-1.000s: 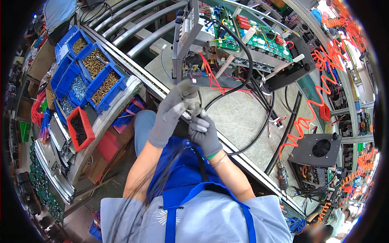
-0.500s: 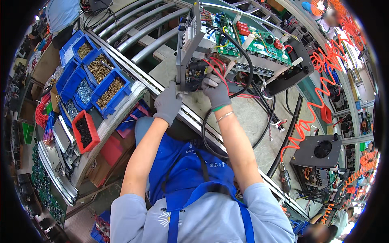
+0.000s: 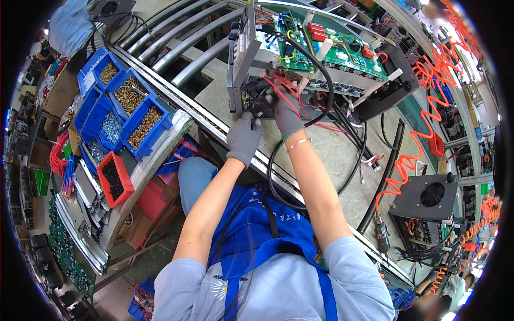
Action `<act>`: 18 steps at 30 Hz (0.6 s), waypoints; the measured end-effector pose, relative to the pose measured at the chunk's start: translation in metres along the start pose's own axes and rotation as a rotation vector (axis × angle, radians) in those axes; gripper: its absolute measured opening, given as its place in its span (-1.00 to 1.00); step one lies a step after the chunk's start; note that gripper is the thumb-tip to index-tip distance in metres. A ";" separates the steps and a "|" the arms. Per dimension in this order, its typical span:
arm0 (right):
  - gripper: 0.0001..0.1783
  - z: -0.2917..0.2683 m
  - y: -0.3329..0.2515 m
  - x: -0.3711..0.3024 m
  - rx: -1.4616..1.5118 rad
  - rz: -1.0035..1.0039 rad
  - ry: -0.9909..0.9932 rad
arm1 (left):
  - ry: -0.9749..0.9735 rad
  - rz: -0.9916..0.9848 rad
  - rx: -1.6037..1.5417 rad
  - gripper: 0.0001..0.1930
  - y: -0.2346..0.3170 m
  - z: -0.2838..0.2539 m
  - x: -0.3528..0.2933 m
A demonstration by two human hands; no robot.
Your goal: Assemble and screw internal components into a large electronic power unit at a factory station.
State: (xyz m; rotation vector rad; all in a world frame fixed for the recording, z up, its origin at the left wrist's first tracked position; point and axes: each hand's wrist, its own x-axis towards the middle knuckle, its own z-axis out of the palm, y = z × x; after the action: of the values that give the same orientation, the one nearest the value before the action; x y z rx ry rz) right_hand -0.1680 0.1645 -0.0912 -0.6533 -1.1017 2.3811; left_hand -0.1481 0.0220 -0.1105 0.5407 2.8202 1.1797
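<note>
In front of me stands an opened machine with a grey front panel [image 3: 241,67] and a green circuit board [image 3: 342,56] on top. My right hand [image 3: 287,116], in a grey glove, reaches inside behind the panel, beside red wires [image 3: 287,91]. Its fingers are curled and partly hidden there; what they hold does not show. My gloved left hand [image 3: 243,140] is at the panel's lower edge, fingers closed together near a small shiny part too small to name. A thick black cable [image 3: 332,88] loops from the machine past my right forearm.
Blue bins [image 3: 140,128] of brass and silver fasteners stand at left, with a red bin [image 3: 115,179] of black screws. Metal rollers [image 3: 198,64] lie beyond. At right, a power screwdriver [image 3: 382,235] hangs on an orange coiled hose [image 3: 399,179], near another machine with a fan [image 3: 431,194].
My left hand has moved right and slightly up, in under the panel's lower edge, its fingers now drawn together. My right hand stays inside the machine, reaching a little deeper. The view has shifted slightly.
</note>
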 end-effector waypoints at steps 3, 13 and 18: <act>-0.77 -0.010 -0.001 -0.042 -0.333 -0.125 -0.043 | 0.080 0.077 -0.067 -0.79 0.015 0.004 0.000; -0.53 -0.049 -0.023 -0.174 -0.870 -0.452 -0.112 | -0.185 -0.240 -0.713 -0.72 0.018 0.029 0.034; -0.57 -0.096 -0.033 -0.224 -0.964 -0.424 -0.100 | 0.009 -0.042 -0.396 -0.53 0.002 0.038 -0.004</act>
State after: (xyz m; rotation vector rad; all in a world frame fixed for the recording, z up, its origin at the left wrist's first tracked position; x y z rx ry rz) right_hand 0.0716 0.1144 -0.0686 -0.4993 -2.1875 1.4464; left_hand -0.1370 0.0477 -0.1363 0.4437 2.4853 1.6737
